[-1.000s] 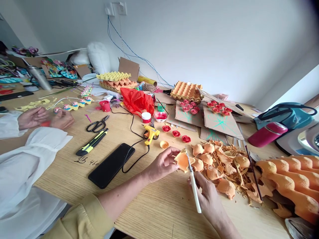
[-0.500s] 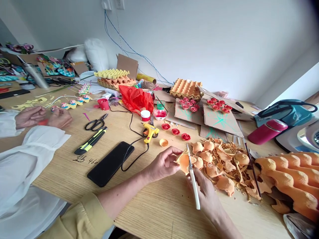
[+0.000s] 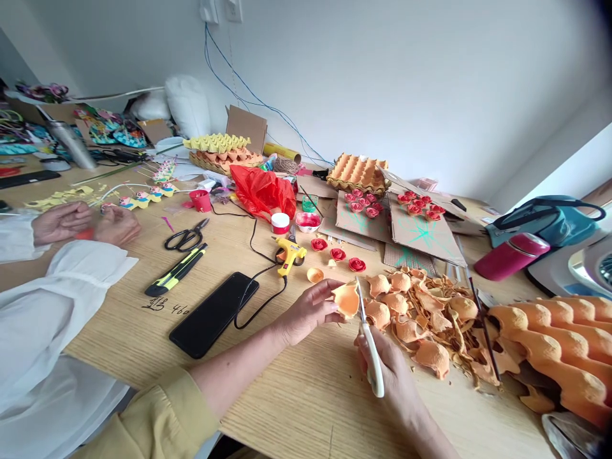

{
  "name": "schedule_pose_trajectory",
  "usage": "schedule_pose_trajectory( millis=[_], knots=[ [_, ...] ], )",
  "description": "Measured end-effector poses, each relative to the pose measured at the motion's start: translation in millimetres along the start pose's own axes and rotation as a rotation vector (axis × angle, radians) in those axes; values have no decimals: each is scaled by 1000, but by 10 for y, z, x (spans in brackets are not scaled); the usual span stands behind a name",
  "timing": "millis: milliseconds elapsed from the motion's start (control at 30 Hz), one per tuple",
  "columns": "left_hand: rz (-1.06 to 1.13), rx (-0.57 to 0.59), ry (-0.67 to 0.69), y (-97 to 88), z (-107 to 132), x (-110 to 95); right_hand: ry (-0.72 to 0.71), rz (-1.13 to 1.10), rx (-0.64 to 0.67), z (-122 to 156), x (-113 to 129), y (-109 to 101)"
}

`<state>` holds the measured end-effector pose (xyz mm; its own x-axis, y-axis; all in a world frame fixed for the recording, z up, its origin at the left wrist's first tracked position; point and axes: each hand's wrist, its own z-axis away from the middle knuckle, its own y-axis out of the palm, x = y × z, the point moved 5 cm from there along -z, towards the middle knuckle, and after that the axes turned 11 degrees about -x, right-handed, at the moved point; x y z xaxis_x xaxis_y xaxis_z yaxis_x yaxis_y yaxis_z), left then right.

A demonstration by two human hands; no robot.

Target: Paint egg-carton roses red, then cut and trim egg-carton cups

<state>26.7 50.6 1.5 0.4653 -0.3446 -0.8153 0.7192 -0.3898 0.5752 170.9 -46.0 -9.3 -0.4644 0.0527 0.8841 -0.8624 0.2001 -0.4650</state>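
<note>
Between the thumb and fingers of my left hand (image 3: 308,312) is an orange egg carton cup (image 3: 347,299), its hollow side facing me and its rim uneven. My right hand (image 3: 389,363) grips white-handled scissors (image 3: 371,357), blades pointing up beside the cup's right edge. Cut egg carton cups (image 3: 394,305) and a heap of orange trimmings (image 3: 437,306) lie just right of the scissors. A smaller trimmed cup (image 3: 315,275) sits on the table beyond my left hand.
Nearby are a yellow glue gun (image 3: 289,256) with its cord, a black phone (image 3: 213,314), a utility knife (image 3: 176,270) and black scissors (image 3: 186,236). Red paper roses (image 3: 337,254) stand further back. Egg trays (image 3: 554,338) lie right. A co-worker's hands (image 3: 90,222) are at left.
A small pale scrap now lies near the red roses. My left hand has shifted the cup slightly left, and the scissor blades now stand apart from its middle, at its right edge.
</note>
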Motion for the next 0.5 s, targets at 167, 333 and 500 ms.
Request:
schedule_pose_trajectory(
  millis=[167, 333, 500],
  knots=[
    [58, 15, -36, -33, -21, -13, -8, 6, -12, -31, -17, -66],
    [124, -39, -9, -52, -27, -73, -34, 107, 0, -24, 45, -157],
    [141, -53, -8, -40, -20, -84, -77, 238, 25, -12, 115, -174]
  ],
)
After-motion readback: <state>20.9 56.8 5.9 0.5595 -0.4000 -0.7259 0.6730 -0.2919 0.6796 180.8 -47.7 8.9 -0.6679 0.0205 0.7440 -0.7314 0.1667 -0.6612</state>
